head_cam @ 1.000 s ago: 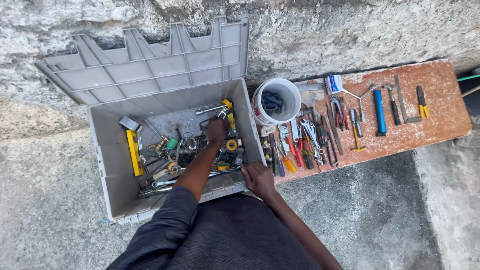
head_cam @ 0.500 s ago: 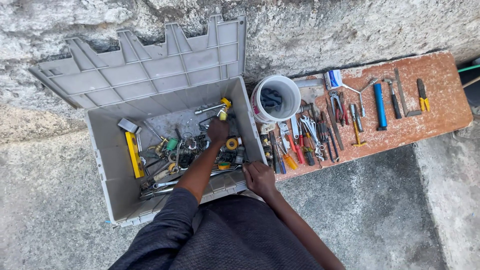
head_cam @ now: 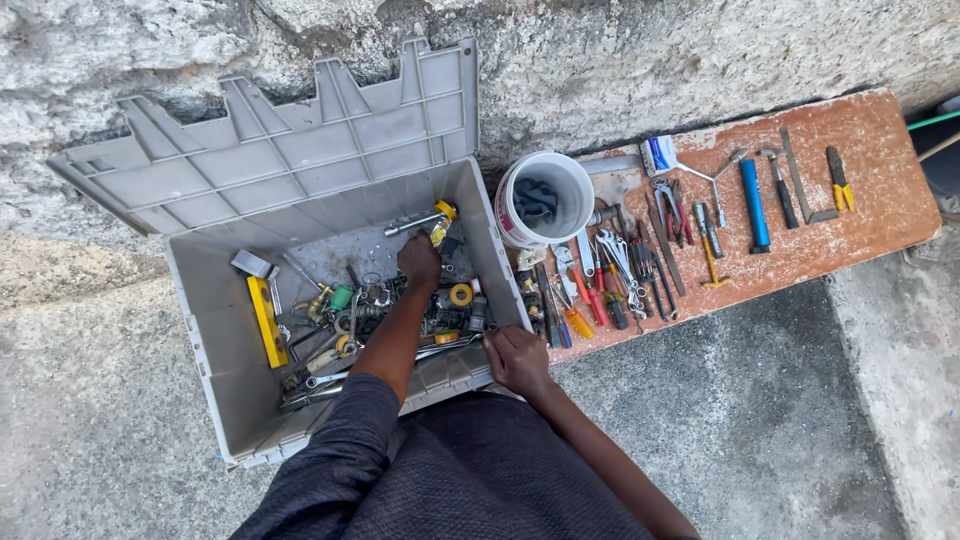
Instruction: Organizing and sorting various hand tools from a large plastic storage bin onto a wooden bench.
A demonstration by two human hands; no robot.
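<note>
A grey plastic toolbox (head_cam: 205,330) stands open on the ground, its lid leaning back against a stone wall. My left hand (head_cam: 419,258) reaches into the box, fingers closed among loose tools near a yellow-handled tool (head_cam: 441,222); what it grips is hidden. My right hand (head_cam: 517,357) rests on the box's front right rim, fingers curled over the edge. Inside lie a yellow spirit level (head_cam: 266,320), wrenches, a yellow tape roll (head_cam: 460,294) and small fittings.
A reddish wooden board (head_cam: 860,210) to the right carries several pliers, screwdrivers, wrenches, a blue tube (head_cam: 753,204) and a hammer (head_cam: 777,185). A white bucket (head_cam: 543,200) stands between box and board. Rough concrete ground lies in front, the stone wall behind.
My left hand has shifted slightly toward the back of the box. My right hand stays on the rim. The camera view has drifted a little.
</note>
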